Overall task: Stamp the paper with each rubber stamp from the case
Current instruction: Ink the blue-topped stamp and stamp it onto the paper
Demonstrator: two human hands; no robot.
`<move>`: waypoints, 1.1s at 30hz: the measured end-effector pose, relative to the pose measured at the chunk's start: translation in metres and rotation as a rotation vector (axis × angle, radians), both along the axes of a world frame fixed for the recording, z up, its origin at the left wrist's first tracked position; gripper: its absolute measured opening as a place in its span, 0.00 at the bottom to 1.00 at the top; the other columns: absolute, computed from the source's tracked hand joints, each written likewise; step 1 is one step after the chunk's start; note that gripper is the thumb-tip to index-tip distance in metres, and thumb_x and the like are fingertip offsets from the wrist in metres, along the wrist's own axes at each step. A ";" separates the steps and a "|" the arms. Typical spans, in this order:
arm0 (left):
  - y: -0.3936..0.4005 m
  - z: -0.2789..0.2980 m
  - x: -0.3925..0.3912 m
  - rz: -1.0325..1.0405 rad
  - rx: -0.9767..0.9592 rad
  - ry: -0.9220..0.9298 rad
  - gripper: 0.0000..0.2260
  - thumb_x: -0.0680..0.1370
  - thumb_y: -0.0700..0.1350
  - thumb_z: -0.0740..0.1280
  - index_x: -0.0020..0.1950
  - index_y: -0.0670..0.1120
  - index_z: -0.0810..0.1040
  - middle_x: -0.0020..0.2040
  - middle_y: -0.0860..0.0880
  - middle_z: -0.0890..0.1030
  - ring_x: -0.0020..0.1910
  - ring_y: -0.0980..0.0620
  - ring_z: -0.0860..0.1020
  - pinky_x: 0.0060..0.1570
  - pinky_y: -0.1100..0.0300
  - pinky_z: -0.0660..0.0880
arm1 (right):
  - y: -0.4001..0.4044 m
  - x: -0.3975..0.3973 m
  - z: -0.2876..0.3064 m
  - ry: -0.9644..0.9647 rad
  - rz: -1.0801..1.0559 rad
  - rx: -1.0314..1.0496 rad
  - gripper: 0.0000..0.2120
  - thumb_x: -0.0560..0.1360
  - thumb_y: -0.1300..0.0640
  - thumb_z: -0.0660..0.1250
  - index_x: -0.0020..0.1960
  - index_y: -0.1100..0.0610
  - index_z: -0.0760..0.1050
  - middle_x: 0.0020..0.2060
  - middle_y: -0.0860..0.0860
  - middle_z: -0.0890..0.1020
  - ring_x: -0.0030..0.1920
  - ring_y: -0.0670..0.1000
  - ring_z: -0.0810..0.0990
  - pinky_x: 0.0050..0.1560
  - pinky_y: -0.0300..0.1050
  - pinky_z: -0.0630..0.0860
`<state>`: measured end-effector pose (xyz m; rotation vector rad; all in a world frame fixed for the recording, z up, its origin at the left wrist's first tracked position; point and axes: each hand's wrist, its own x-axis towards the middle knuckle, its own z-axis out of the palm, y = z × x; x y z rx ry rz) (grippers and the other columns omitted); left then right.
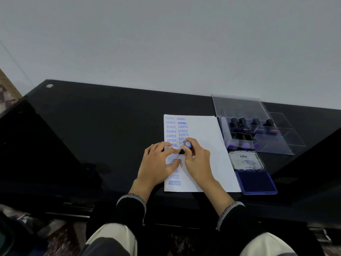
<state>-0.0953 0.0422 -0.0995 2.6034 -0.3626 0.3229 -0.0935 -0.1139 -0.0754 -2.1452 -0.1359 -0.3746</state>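
Right now the right hand (196, 159) is grasping a rubber stamp (186, 146) by its blue-capped handle and pressing it onto the paper (208, 154) — mid-sheet, beside the columns of blue imprints. The left hand (158, 161) is lying flat on the paper's left edge, fingers relaxed, steadying it. Right of the paper, the clear case (258, 126) is holding more stamps, with the open ink pad (255, 180) just in front of it on the bench (92, 135). Next, judging by this — lifting straight up, then swapping stamps.
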 end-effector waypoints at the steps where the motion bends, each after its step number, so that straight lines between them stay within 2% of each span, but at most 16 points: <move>1: 0.000 0.000 0.000 -0.003 0.003 0.004 0.19 0.74 0.62 0.58 0.61 0.60 0.76 0.65 0.57 0.74 0.67 0.56 0.69 0.67 0.55 0.60 | 0.001 -0.002 0.000 -0.003 0.001 0.004 0.09 0.79 0.61 0.62 0.59 0.60 0.73 0.48 0.45 0.78 0.39 0.41 0.78 0.43 0.24 0.73; 7: 0.000 0.002 -0.001 -0.008 -0.006 0.012 0.18 0.74 0.60 0.60 0.62 0.60 0.76 0.65 0.57 0.73 0.67 0.56 0.68 0.68 0.54 0.59 | 0.000 0.002 0.002 -0.005 0.012 0.030 0.07 0.79 0.62 0.62 0.56 0.60 0.73 0.49 0.50 0.81 0.41 0.44 0.79 0.43 0.26 0.73; 12: 0.000 0.003 -0.001 -0.011 -0.014 0.007 0.20 0.74 0.62 0.57 0.61 0.59 0.77 0.64 0.57 0.74 0.66 0.55 0.69 0.68 0.54 0.60 | 0.001 0.001 0.001 -0.003 0.002 0.051 0.08 0.79 0.62 0.62 0.57 0.60 0.73 0.49 0.50 0.80 0.42 0.41 0.79 0.43 0.26 0.73; 15: 0.000 0.002 -0.001 -0.009 -0.007 0.005 0.21 0.73 0.63 0.55 0.61 0.59 0.76 0.64 0.57 0.74 0.66 0.56 0.68 0.68 0.55 0.59 | 0.001 0.000 0.002 -0.008 0.020 -0.031 0.10 0.79 0.62 0.62 0.59 0.60 0.73 0.50 0.51 0.80 0.39 0.44 0.78 0.42 0.23 0.71; 17: 0.000 0.002 0.000 -0.003 -0.001 0.007 0.22 0.73 0.64 0.54 0.61 0.59 0.77 0.65 0.57 0.74 0.66 0.56 0.69 0.67 0.55 0.59 | 0.002 -0.001 0.003 -0.011 0.039 -0.069 0.11 0.79 0.62 0.62 0.61 0.61 0.72 0.52 0.52 0.80 0.42 0.45 0.76 0.43 0.21 0.69; 23: 0.000 0.003 -0.001 -0.006 -0.005 0.008 0.21 0.73 0.63 0.55 0.61 0.59 0.76 0.65 0.57 0.74 0.66 0.56 0.69 0.67 0.55 0.60 | 0.002 0.001 0.005 -0.022 0.008 -0.032 0.08 0.79 0.64 0.61 0.57 0.62 0.73 0.44 0.47 0.78 0.37 0.40 0.77 0.38 0.23 0.70; 30: 0.000 0.002 0.000 -0.007 -0.003 0.012 0.22 0.73 0.63 0.55 0.62 0.59 0.76 0.65 0.57 0.74 0.66 0.56 0.69 0.67 0.54 0.60 | 0.002 0.001 0.005 -0.002 0.037 -0.089 0.10 0.79 0.62 0.61 0.60 0.61 0.71 0.47 0.46 0.76 0.39 0.44 0.76 0.40 0.22 0.70; 33: 0.000 0.002 0.000 -0.008 -0.011 0.005 0.20 0.74 0.63 0.56 0.61 0.60 0.76 0.64 0.57 0.74 0.66 0.55 0.69 0.67 0.54 0.61 | 0.002 0.002 0.003 -0.013 -0.003 -0.023 0.08 0.79 0.63 0.61 0.57 0.60 0.72 0.46 0.48 0.78 0.39 0.44 0.77 0.40 0.26 0.72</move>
